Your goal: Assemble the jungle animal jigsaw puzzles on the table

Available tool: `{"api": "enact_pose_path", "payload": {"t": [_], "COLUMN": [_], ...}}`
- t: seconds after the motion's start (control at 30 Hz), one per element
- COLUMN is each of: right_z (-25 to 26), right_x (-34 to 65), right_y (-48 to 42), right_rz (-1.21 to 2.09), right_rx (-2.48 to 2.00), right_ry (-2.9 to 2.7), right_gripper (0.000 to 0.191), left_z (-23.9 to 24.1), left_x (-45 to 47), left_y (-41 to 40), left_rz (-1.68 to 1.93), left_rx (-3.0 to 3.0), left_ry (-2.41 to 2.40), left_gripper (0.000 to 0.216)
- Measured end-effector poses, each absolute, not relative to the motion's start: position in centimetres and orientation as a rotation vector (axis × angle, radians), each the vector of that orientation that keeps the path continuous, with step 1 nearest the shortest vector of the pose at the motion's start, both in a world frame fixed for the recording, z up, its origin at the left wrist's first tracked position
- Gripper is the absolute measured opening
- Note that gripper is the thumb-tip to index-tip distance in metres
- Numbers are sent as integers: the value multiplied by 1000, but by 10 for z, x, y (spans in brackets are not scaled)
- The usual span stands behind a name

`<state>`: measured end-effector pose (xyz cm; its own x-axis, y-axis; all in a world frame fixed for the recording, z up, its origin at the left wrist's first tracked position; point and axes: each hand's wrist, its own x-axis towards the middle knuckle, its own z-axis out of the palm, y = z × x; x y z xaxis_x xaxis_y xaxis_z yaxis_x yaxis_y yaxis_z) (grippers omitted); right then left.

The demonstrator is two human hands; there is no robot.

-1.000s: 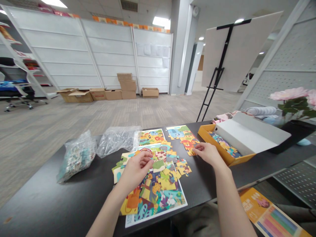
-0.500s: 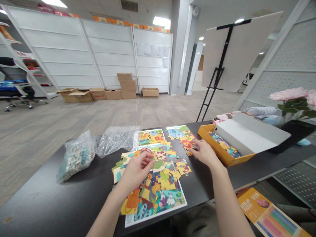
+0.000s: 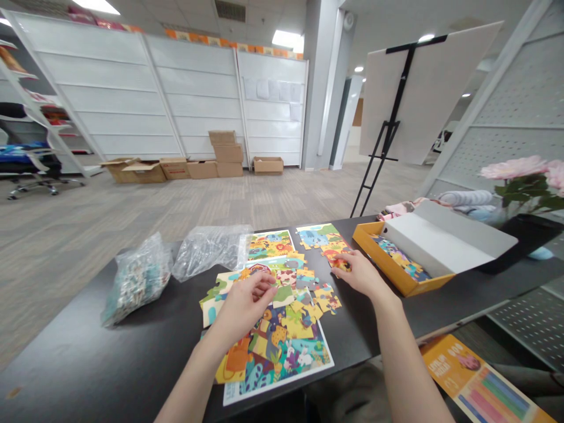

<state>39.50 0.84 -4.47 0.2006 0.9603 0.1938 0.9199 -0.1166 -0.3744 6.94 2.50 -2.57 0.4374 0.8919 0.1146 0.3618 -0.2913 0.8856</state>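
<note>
At the near edge of the black table (image 3: pixel 150 364), a printed sheet (image 3: pixel 304 369) is covered partly by loose puzzle pieces (image 3: pixel 297 326), of which some are overlapped by others. Above this heap the left hand (image 3: pixel 247 302) is held; its fingers are loosely curled, with thumb and forefinger near each other, and whether a piece is pinched there is not shown clearly.

A little farther, the right hand (image 3: pixel 359 273) is placed at the lower end of the joined puzzle part (image 3: pixel 319 236), which lies flat on the table, beyond the heap and to its right. Its thumb and fingers are slightly parted around an orange-yellow piece (image 3: pixel 342 264) — whether this piece is gripped or only touched cannot be judged from here. It seems that the fit of this piece is being attended to. For this, the tab should be lined up with its socket first, then pressed straight down, not pushed sideways; otherwise the joint above could be pulled apart. The free left fingertips could be used to steady the joined part.

Beyond the right hand, more pieces (image 3: pixel 399 255) are kept in the orange box (image 3: pixel 432 284).
</note>
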Motion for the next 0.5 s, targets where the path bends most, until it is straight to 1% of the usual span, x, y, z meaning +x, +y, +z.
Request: {"api": "enact_pose_path", "payload": {"t": [0.5], "right_z": [-39], "right_x": [388], "right_y": [10], "right_rz": [113], "right_rx": [-2184], "right_ry": [-1761], "right_gripper": [39], "left_z": [-26], "left_x": [69], "left_y": [24], "left_rz": [796], "left_rx": [1899], "left_ry": [1064], "left_gripper": [20]}}
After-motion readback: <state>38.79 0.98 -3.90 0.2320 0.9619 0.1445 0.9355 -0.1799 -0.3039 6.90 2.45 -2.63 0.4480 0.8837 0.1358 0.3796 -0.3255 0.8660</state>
